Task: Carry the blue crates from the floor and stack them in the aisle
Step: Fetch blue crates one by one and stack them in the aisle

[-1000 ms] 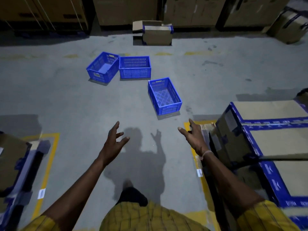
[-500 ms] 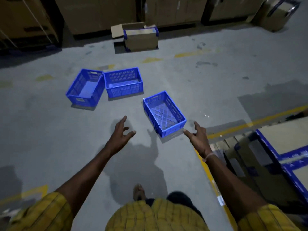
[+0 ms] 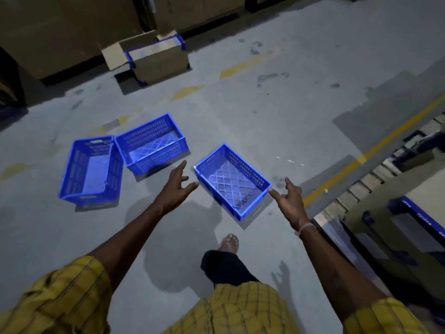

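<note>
Grey floor [image 3: 277, 121] holds three crates; nearest crate [image 3: 232, 182] at twelve o'clock between my left hand [image 3: 177, 189] and right hand [image 3: 290, 201], fingers spread, empty.

One head-worn camera looks steeply down and forward, close over both arms, across the floor [image 3: 265, 112].
</note>
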`<action>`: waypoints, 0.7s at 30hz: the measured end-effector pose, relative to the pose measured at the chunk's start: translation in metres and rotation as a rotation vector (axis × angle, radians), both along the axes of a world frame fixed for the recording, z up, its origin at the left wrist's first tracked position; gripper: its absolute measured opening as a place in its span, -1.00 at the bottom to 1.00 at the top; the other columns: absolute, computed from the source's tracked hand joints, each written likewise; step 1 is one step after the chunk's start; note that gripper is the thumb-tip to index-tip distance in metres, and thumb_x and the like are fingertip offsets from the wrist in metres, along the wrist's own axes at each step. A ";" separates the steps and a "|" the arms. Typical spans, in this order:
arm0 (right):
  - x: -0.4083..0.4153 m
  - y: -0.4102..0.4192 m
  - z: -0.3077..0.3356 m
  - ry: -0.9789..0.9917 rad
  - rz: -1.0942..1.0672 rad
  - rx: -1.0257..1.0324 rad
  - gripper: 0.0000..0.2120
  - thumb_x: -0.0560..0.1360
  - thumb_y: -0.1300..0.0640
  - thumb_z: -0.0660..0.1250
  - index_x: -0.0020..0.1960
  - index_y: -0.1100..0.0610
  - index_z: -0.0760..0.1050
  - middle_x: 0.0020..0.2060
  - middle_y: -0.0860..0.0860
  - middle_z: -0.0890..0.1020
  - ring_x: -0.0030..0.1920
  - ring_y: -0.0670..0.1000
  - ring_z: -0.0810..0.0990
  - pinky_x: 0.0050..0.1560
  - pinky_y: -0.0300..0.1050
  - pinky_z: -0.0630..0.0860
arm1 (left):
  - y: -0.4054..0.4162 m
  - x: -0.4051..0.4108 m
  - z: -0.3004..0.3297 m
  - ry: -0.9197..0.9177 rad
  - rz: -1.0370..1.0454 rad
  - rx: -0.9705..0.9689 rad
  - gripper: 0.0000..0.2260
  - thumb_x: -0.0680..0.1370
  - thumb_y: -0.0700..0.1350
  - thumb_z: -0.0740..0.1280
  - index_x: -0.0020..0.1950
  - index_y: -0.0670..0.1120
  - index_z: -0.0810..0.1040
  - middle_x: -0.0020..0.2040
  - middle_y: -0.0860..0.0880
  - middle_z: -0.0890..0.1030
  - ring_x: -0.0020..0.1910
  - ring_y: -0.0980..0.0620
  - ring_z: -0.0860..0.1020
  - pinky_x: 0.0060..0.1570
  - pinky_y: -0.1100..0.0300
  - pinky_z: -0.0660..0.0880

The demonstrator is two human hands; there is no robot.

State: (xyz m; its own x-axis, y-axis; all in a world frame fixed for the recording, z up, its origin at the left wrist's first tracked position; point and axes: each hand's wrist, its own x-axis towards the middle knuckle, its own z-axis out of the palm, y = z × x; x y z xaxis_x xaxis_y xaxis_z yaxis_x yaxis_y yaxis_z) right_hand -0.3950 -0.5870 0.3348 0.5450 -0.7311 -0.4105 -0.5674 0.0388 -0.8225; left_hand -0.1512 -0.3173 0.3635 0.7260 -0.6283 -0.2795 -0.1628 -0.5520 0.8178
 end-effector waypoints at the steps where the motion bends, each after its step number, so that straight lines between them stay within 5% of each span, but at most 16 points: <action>1: 0.013 -0.006 -0.004 0.015 -0.035 0.016 -0.15 0.47 -0.21 0.44 0.61 0.01 0.14 0.47 0.02 0.22 0.24 0.07 0.50 0.15 -0.15 0.40 | -0.011 0.018 -0.005 0.013 -0.017 0.015 -0.23 0.57 0.13 0.41 0.64 0.14 0.03 0.62 0.02 0.14 0.43 0.04 0.42 0.29 0.06 0.47; 15: 0.141 -0.042 -0.068 0.076 -0.421 0.119 -0.17 0.47 -0.20 0.44 0.60 -0.04 0.14 0.45 -0.05 0.24 0.23 -0.04 0.42 0.25 -0.08 0.40 | -0.144 0.217 -0.089 0.129 -0.365 0.124 -0.11 0.42 0.31 0.40 0.64 0.13 0.06 0.60 0.05 0.17 0.40 0.08 0.45 0.32 -0.07 0.51; 21: 0.191 -0.037 -0.123 0.115 -0.582 0.103 -0.19 0.48 -0.20 0.43 0.60 -0.08 0.14 0.45 -0.11 0.22 0.30 0.05 0.47 0.22 -0.12 0.40 | -0.192 0.301 -0.167 0.150 -0.523 0.194 -0.20 0.53 0.10 0.46 0.65 0.10 0.07 0.60 -0.02 0.18 0.42 0.00 0.44 0.32 -0.06 0.51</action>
State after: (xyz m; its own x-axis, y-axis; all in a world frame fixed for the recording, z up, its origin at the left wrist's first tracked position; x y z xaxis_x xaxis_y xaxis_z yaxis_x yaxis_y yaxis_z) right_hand -0.2037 -0.6237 0.2117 0.0150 -0.8492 -0.5278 -0.5140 0.4462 -0.7326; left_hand 0.1497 -0.5094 0.1967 0.2758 -0.8203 -0.5011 -0.3445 -0.5710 0.7452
